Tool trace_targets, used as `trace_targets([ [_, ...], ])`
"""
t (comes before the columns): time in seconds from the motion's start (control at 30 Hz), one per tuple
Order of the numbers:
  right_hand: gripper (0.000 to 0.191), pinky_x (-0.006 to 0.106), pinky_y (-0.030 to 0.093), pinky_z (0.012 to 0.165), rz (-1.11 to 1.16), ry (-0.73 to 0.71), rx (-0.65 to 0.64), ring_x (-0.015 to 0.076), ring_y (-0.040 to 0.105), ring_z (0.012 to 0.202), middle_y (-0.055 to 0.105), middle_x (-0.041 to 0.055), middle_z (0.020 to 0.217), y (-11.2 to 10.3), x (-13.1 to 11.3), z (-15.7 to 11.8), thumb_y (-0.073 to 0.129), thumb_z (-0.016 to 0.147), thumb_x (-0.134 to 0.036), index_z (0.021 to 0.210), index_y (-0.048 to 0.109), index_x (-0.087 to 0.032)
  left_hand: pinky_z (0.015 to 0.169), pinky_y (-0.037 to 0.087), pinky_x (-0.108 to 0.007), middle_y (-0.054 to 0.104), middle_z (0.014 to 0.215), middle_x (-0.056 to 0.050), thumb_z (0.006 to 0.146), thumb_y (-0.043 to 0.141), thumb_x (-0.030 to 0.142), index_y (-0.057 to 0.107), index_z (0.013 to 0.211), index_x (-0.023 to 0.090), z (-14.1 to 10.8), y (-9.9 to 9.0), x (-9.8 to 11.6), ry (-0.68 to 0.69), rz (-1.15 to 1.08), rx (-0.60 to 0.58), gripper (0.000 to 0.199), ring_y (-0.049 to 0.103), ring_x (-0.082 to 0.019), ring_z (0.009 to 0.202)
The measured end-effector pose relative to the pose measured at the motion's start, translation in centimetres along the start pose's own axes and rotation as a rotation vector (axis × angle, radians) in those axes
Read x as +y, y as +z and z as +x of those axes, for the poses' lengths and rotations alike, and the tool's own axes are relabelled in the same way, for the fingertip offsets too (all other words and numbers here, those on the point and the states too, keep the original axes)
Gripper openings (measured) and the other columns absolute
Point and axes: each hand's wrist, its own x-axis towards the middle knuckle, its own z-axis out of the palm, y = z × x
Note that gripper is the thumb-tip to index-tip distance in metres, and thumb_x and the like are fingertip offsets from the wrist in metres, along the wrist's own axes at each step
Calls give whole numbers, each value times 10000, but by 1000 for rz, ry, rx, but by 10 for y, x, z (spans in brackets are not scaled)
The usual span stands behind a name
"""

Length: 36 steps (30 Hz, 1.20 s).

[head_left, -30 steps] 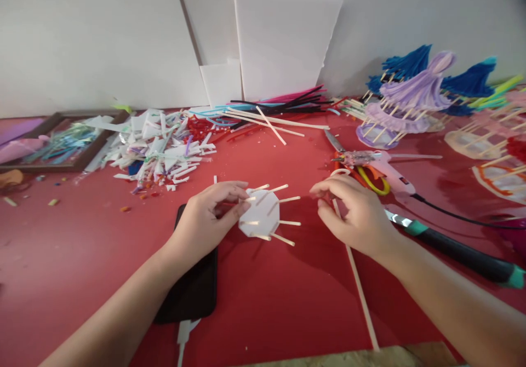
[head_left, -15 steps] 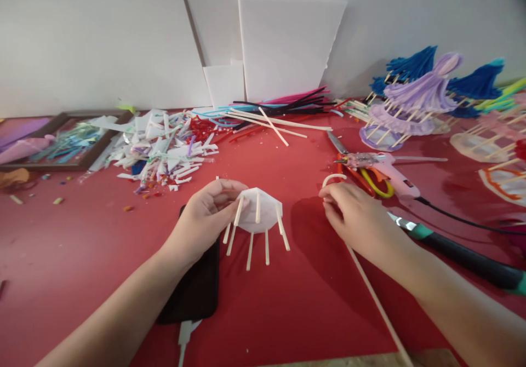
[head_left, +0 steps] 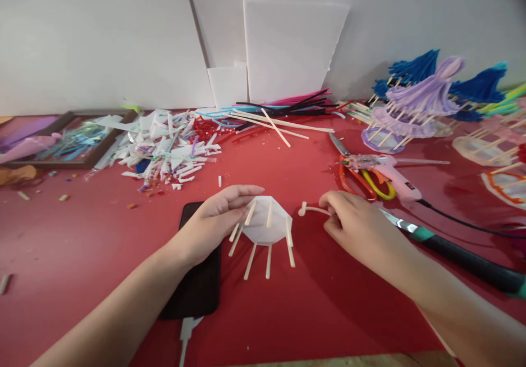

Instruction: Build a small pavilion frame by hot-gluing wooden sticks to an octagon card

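A white octagonal piece (head_left: 269, 222) with several short pale sticks standing out from its edge is pinched at its left corner by my left hand (head_left: 224, 213). To the right, my right hand (head_left: 349, 219) is closed on a long cream strip (head_left: 316, 209). The strip's curled tip points left toward the octagon without touching it, and its other end shows below my right forearm. Part of the strip is hidden by my right hand and arm.
A black phone (head_left: 197, 285) with a white cable lies under my left wrist. Scissors (head_left: 355, 183), a pink glue gun (head_left: 394, 175) and green-black pliers (head_left: 464, 254) lie at right. White scraps (head_left: 164, 148) are heaped at back left; purple fuzzy models (head_left: 423, 104) stand at back right.
The octagonal piece has shifted slightly right and down with my left hand. The strip's curled tip has swung left and down, toward the octagon, in my right hand.
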Motion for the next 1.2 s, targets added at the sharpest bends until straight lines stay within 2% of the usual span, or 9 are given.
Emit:
trace_targets([
  [0.1, 152, 289, 381, 519, 96, 28, 34, 174, 557, 606, 562, 24, 716, -5, -6, 2, 436, 689, -79, 713, 488, -220, 723, 523, -274, 703, 1025, -62, 783, 590, 221, 638, 1053, 214, -4, 2, 4, -19, -14, -11, 275, 670, -179, 862],
  [0.23, 226, 264, 380, 528, 668, 75, 40, 128, 483, 558, 471, -4, 630, -18, -25, 7, 397, 795, -138, 599, 473, -218, 681, 504, -260, 719, 942, -50, 784, 560, 204, 649, 1025, 220, -9, 6, 8, -48, 6, -90, 257, 668, -175, 824],
  [0.37, 99, 241, 278, 429, 1151, 207, -264, 95, 328, 463, 392, -53, 564, -22, -43, 10, 496, 797, -291, 759, 537, -210, 639, 477, -249, 717, 918, -51, 807, 550, 205, 622, 1056, 209, -10, 12, 11, -126, 69, -231, 259, 659, -160, 761],
  [0.6, 205, 233, 291, 507, 1144, 221, -599, 88, 380, 554, 454, -35, 607, -11, -41, 9, 592, 773, -353, 710, 529, -169, 515, 373, -191, 697, 789, 7, 820, 546, 214, 578, 1058, 212, -7, 24, 9, -188, 105, -327, 240, 556, -88, 571],
  [0.77, 203, 207, 273, 471, 1171, 261, -707, 62, 377, 502, 480, -42, 555, -14, -38, 9, 631, 736, -310, 645, 529, -160, 475, 343, -180, 666, 701, 3, 788, 609, 292, 609, 988, 183, -5, 31, 9, -360, -3, -198, 228, 540, -93, 530],
  [0.83, 210, 199, 239, 426, 1279, 377, -653, 48, 346, 440, 450, -61, 496, -11, -38, 9, 645, 715, -303, 625, 514, -166, 502, 396, -197, 674, 725, -26, 810, 587, 379, 615, 995, 162, -3, 31, 13, -395, -135, -107, 287, 580, -117, 562],
  [0.97, 232, 194, 165, 372, 1508, 593, -294, 28, 256, 361, 346, -100, 428, -4, -36, 12, 649, 693, -309, 610, 471, -185, 537, 484, -277, 670, 737, -83, 915, 358, 472, 581, 1042, 128, -2, 32, 22, -385, -460, 26, 429, 622, -169, 571],
  [1.1, 266, 195, 179, 377, 1531, 618, -56, 21, 255, 369, 369, -94, 457, -2, -34, 16, 651, 701, -358, 626, 460, -189, 638, 536, -351, 678, 878, -120, 906, 361, 503, 531, 1090, 153, -6, 37, 23, -257, -644, 8, 431, 664, -221, 723],
  [1.2, 277, 201, 190, 377, 1529, 615, 27, 21, 275, 367, 396, -86, 473, -2, -34, 17, 641, 727, -373, 624, 462, -189, 730, 530, -319, 676, 950, -99, 865, 501, 359, 522, 1062, 186, -8, 40, 16, -157, -777, -30, 263, 663, -200, 811],
])
